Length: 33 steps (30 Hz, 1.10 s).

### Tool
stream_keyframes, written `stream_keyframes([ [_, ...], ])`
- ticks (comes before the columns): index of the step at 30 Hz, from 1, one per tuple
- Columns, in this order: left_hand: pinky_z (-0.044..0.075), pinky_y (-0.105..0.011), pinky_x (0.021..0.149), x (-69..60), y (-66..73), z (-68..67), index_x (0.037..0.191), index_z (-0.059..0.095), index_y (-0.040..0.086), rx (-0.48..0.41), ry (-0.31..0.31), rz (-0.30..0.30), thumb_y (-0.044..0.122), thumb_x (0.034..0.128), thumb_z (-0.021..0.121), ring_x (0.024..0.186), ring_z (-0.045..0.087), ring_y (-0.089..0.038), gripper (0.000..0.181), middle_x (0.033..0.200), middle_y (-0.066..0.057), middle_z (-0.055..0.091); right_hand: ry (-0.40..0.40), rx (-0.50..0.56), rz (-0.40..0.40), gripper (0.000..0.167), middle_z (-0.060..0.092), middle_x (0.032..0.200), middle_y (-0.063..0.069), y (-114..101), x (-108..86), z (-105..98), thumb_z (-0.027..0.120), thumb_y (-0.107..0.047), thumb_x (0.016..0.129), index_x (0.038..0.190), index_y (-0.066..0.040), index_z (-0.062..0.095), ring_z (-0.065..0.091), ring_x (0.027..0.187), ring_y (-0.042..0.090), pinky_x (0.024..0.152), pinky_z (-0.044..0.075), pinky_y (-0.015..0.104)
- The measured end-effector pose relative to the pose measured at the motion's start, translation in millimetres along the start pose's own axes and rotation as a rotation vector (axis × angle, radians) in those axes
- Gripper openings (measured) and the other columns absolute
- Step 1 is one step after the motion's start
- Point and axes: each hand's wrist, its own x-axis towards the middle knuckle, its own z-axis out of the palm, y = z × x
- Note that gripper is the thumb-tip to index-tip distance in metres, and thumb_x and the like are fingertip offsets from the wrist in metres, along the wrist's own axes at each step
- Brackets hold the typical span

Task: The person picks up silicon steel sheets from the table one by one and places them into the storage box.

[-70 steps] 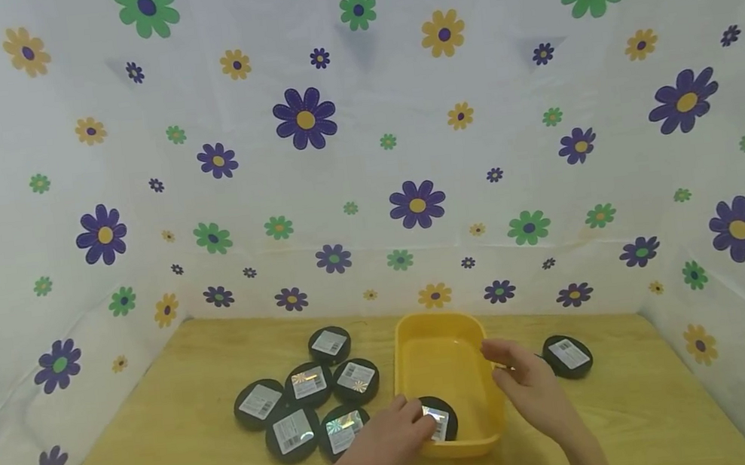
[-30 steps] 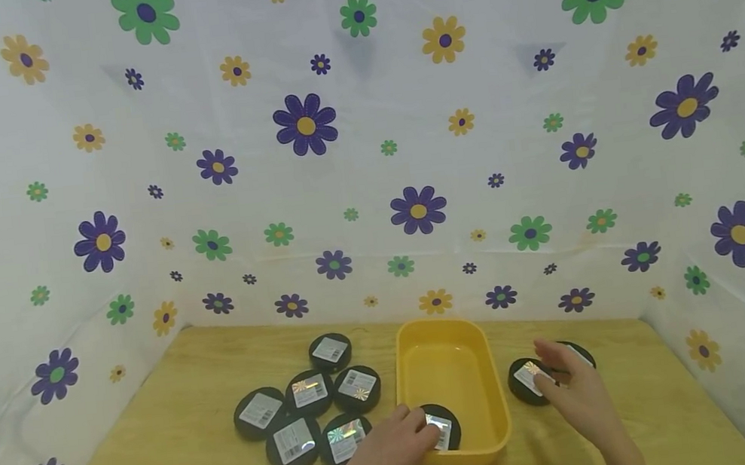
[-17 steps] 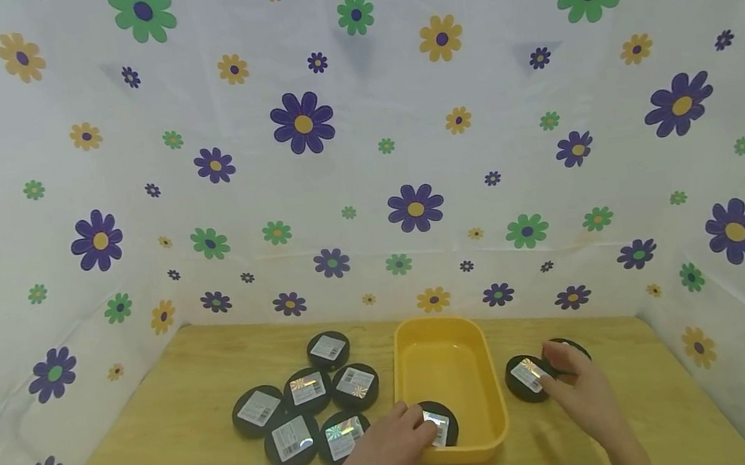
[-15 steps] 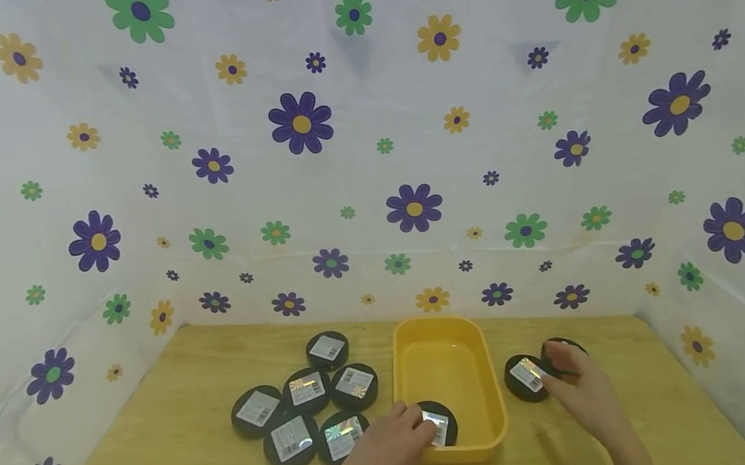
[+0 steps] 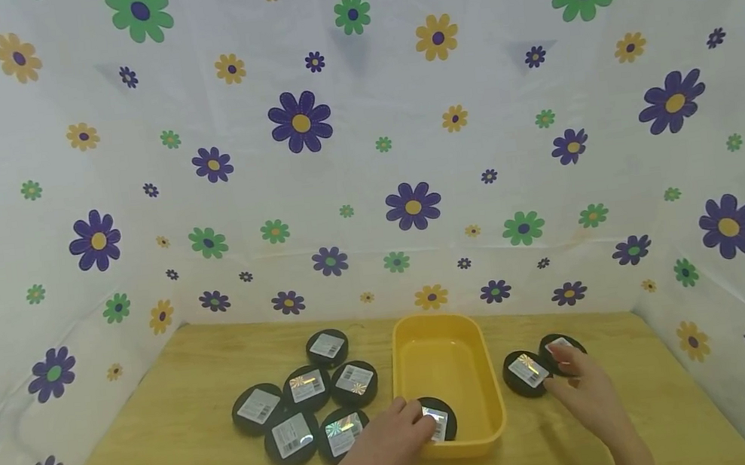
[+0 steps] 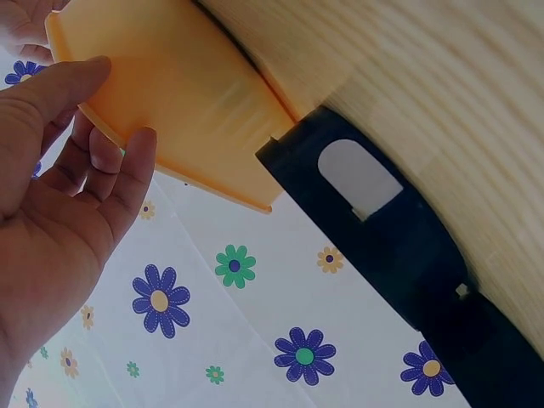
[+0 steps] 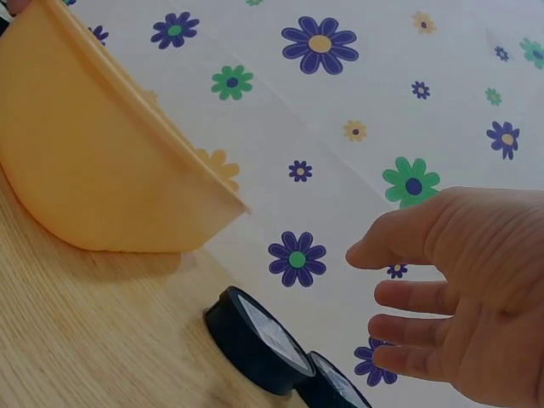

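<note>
My left hand [image 5: 394,438] grips the front left rim of a yellow plastic tray [image 5: 497,401]; in the left wrist view a fingertip presses the tray's outer wall [image 6: 195,93]. Inside that corner lies a flat round black container [image 5: 448,420] with a shiny label, partly hidden by my fingers. To the tray's right my right hand [image 5: 587,392] hovers with loosely spread fingers, holding nothing. Close to it lie two more such containers, a left one [image 5: 520,386] with a shiny label and a rear one [image 5: 551,342] partly behind my fingers. The right wrist view shows my hand [image 7: 476,297] apart from them.
Several labelled round black containers [image 5: 292,439] lie grouped on the wooden table [image 5: 182,434], left of the tray. A white cloth [image 5: 352,166] with printed flowers walls the table at back and sides. A black flat-sided container [image 6: 365,195] shows large in the left wrist view.
My right hand has moved from the tray's right side to the two containers there, uncovering the nearer one, and has just drawn slightly off the rear one. My left hand stays on the rim.
</note>
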Motion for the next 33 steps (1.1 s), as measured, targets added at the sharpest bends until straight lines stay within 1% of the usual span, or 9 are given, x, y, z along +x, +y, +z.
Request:
stream_keyframes([
  [7,0.040,-0.016,0.060,1.0,-1.3,1.0,0.095,0.061,0.021,-0.007,0.006,-0.007,0.014,0.0828,0.076,0.080,0.049,-0.010,0.020,0.089,0.006,0.052,-0.061,-0.014,0.058,0.056,0.048,0.137,0.035,2.8,0.9,-0.3,0.067,-0.002,0.087,0.138,0.009,0.046,0.053,0.117,0.052,0.094,0.046,0.063],
  [13,0.038,-0.015,0.057,0.5,-1.7,2.0,0.092,0.060,0.020,0.025,0.051,0.025,0.013,0.0808,0.077,0.078,0.048,-0.010,0.021,0.087,0.005,0.051,-0.091,-0.024,0.098,0.061,0.044,0.140,0.036,5.4,0.9,3.2,0.068,-0.005,0.086,0.140,0.010,0.043,0.050,0.121,0.053,0.097,0.044,0.063],
  [18,0.038,-0.015,0.058,1.1,-1.8,2.6,0.091,0.059,0.020,0.024,0.065,0.041,0.013,0.0796,0.078,0.078,0.048,-0.011,0.022,0.087,0.005,0.050,-0.108,-0.044,0.105,0.065,0.043,0.141,0.036,7.1,3.0,5.5,0.070,-0.005,0.085,0.141,0.010,0.041,0.047,0.123,0.053,0.099,0.041,0.064],
  [23,0.035,-0.014,0.056,-0.2,-1.4,3.5,0.090,0.060,0.019,0.025,0.078,0.043,0.012,0.0798,0.077,0.076,0.048,-0.010,0.021,0.086,0.005,0.050,-0.117,-0.090,0.095,0.069,0.045,0.137,0.038,10.9,10.7,7.8,0.074,-0.007,0.081,0.139,0.012,0.042,0.048,0.121,0.054,0.099,0.040,0.063],
  [26,0.036,-0.015,0.056,-0.5,-1.1,3.4,0.092,0.060,0.019,0.019,0.059,0.027,0.012,0.0807,0.077,0.078,0.048,-0.010,0.022,0.087,0.005,0.051,-0.130,-0.124,0.081,0.072,0.046,0.134,0.040,13.6,16.1,7.9,0.077,-0.009,0.078,0.138,0.012,0.043,0.047,0.121,0.055,0.098,0.041,0.064],
  [29,0.037,-0.015,0.056,-0.4,-0.8,3.1,0.094,0.060,0.020,0.016,0.041,0.016,0.012,0.0819,0.076,0.079,0.048,-0.011,0.021,0.088,0.005,0.051,-0.154,-0.154,0.060,0.074,0.045,0.135,0.040,15.0,20.6,6.6,0.078,-0.009,0.076,0.138,0.013,0.043,0.043,0.124,0.055,0.100,0.039,0.066],
  [33,0.036,-0.015,0.056,-0.5,0.0,3.7,0.093,0.060,0.020,0.019,0.047,0.015,0.012,0.0814,0.076,0.079,0.048,-0.011,0.021,0.088,0.005,0.051,-0.182,-0.206,0.024,0.078,0.042,0.136,0.041,13.9,27.3,5.2,0.080,-0.011,0.074,0.138,0.013,0.043,0.042,0.124,0.057,0.099,0.040,0.066],
])
